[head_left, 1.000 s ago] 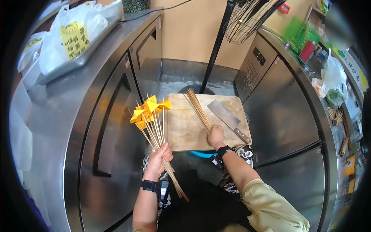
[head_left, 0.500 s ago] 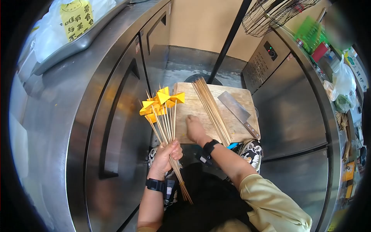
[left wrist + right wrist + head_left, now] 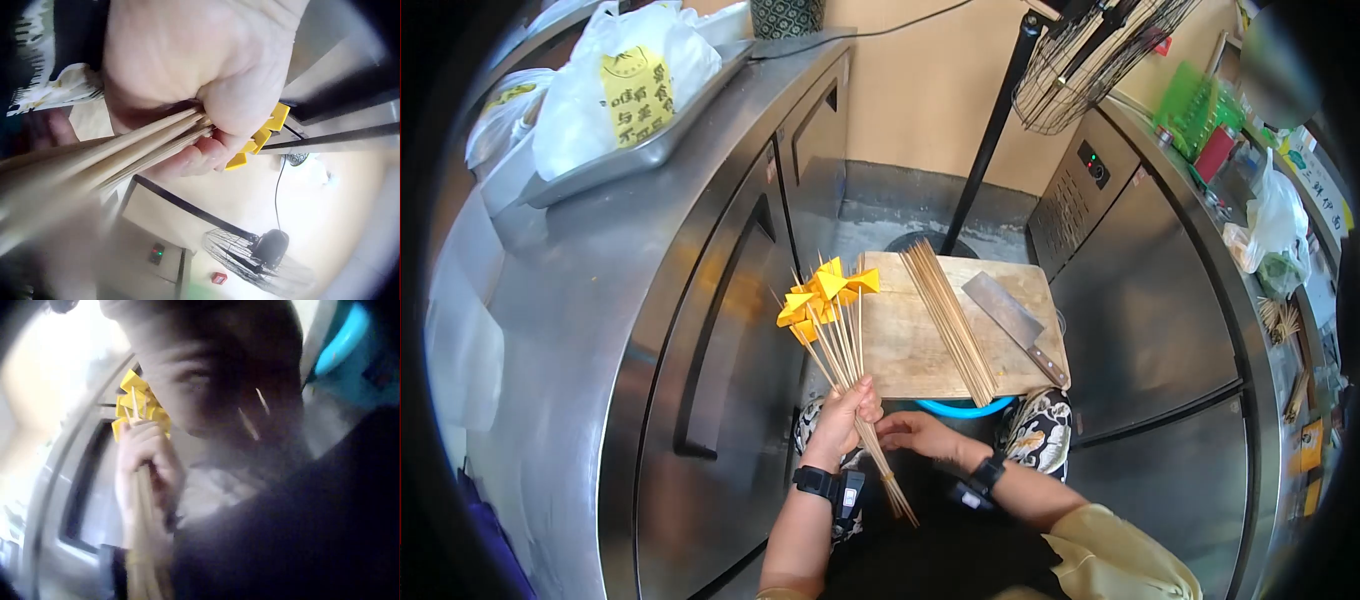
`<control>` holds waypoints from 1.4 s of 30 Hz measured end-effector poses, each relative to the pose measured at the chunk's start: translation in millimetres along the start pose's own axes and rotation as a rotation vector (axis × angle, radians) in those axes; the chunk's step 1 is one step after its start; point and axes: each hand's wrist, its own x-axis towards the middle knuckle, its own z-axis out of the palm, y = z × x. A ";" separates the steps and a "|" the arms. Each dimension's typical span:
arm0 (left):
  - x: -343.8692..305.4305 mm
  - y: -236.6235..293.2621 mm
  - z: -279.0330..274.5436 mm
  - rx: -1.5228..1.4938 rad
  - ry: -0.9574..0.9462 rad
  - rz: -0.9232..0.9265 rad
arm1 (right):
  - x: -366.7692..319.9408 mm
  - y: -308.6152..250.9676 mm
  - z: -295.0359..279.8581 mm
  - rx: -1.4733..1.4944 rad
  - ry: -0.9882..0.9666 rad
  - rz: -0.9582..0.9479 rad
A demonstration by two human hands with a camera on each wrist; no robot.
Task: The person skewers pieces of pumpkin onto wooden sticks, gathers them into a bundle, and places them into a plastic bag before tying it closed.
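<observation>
My left hand (image 3: 840,422) curls firmly round a bundle of skewers (image 3: 870,438), its yellow pieces (image 3: 828,293) towards twelve o'clock and bare ends towards five. At three o'clock from it, my right hand (image 3: 925,436) is half open, fingers loosely bent, gripping nothing; I can't tell whether its fingertips touch the bundle. The board (image 3: 890,345) sits at two o'clock, bearing loose skewers (image 3: 952,325) and a cleaver (image 3: 1004,308).
</observation>
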 end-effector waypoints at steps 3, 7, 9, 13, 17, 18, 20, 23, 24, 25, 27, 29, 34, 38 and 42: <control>5.3 -13.7 13.4 0.050 0.069 0.102 | -32.2 -34.6 28.1 0.290 0.112 0.016; 12.0 -39.7 11.1 0.327 0.119 0.175 | -52.0 -27.0 52.3 0.097 0.232 -0.191; 8.4 -55.0 14.4 0.428 0.079 0.204 | -55.0 -9.6 52.0 -0.121 0.338 -0.171; -0.9 -86.9 25.6 0.083 0.005 0.019 | -64.9 24.7 43.9 -0.126 0.507 -0.313; -13.6 -68.9 81.0 -0.058 0.115 0.084 | -91.9 -4.4 46.1 -0.280 0.542 -0.355; -12.9 -65.6 92.7 -0.049 0.065 0.120 | -97.1 -12.7 42.5 -0.333 0.516 -0.326; -4.7 -60.7 88.2 0.077 -0.063 0.173 | -88.7 -9.7 32.9 -0.315 0.449 -0.264; -8.0 -57.4 118.1 0.161 -0.140 0.212 | -114.7 -36.1 38.3 -0.262 0.409 -0.375; -11.5 -54.7 128.3 0.197 -0.157 0.262 | -121.7 -42.8 37.0 -0.271 0.379 -0.387; -14.9 -52.2 140.1 0.234 -0.173 0.307 | -120.3 -36.8 30.8 -0.216 0.324 -0.258; -27.1 -51.4 167.8 0.311 -0.162 0.376 | -109.2 -15.5 19.4 -0.159 0.260 -0.321; -36.8 -56.4 185.1 0.361 -0.187 0.369 | -106.9 -12.5 12.5 -0.033 0.151 -0.345; -41.5 -77.4 158.8 0.785 -0.047 0.200 | -131.5 -31.8 22.8 -0.164 0.345 -0.413; -40.8 -103.7 144.3 0.941 -0.119 0.330 | -137.7 -59.2 23.3 -0.431 0.420 -0.599; -60.0 -93.5 152.4 1.012 -0.161 0.384 | -137.5 -60.7 37.4 -0.267 0.399 -0.576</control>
